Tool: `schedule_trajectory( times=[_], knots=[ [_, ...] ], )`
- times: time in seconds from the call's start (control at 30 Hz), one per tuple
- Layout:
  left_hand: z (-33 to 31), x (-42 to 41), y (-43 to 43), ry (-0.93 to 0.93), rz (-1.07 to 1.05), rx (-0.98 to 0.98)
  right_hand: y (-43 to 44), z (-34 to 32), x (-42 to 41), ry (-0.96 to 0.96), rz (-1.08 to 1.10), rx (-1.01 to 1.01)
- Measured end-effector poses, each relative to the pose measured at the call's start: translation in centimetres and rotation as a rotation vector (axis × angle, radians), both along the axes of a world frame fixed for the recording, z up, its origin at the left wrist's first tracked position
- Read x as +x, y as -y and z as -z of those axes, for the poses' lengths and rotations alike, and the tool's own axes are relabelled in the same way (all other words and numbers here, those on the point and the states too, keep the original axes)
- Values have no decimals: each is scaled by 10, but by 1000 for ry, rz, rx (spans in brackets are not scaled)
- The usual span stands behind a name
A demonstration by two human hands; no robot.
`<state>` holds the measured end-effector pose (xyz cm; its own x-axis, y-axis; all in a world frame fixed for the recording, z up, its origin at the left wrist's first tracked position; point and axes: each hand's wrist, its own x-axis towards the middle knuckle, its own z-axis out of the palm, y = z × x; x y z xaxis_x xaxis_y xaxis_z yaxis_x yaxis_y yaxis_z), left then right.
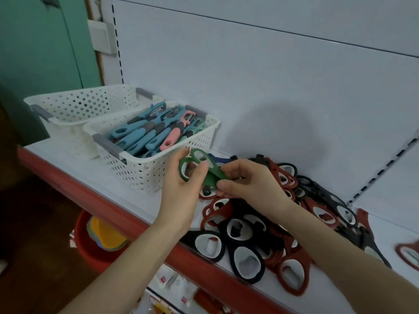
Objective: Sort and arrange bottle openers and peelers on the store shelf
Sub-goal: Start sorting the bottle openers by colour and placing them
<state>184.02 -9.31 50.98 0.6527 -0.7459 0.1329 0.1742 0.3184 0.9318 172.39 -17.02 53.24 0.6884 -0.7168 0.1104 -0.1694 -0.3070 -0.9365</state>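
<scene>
Both hands meet over the shelf (140,200): the left hand (183,186) and right hand (247,180) each pinch the green bottle openers (212,179) held between them. A loose heap of red and black openers (249,234) lies on the shelf below and to the right. Peelers (147,134) fill the white basket (145,173) on the left.

Green bottle openers (213,172), gripped by the left hand (183,184) and right hand (246,180), hang above heaped red and black openers (260,234) on the shelf (90,171), beside a white basket (145,173) filled with blue and pink peelers (147,132).
</scene>
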Motion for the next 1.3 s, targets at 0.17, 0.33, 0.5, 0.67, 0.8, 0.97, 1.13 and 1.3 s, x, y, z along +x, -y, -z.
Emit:
schedule_trajectory(
  times=[0.17, 0.33, 0.5, 0.67, 0.8, 0.97, 1.13, 1.3],
  knots=[
    [1, 8, 1, -277, 77, 34, 1, 1, 8, -222, -207, -163],
    [6, 12, -6, -416, 94, 66, 52, -5, 13, -547, -26, -622],
    [9, 14, -6, -457, 74, 136, 65, 5, 14, -783, -100, -739],
    [12, 16, -1, -442, 97, 115, 53, 0, -2, -400, -11, -556],
    [12, 12, 2, -400, 123, 55, 32, 1, 8, -322, -210, -498],
    [12, 17, -5, -458, 54, 86, 56, 9, 38, -422, -184, -648],
    [14, 20, -12, -434, 30, 156, 79, 23, 73, -726, -336, -869],
    [16, 20, -11, -444, 12, 184, 92, 17, 61, -875, -345, -895]
  ],
)
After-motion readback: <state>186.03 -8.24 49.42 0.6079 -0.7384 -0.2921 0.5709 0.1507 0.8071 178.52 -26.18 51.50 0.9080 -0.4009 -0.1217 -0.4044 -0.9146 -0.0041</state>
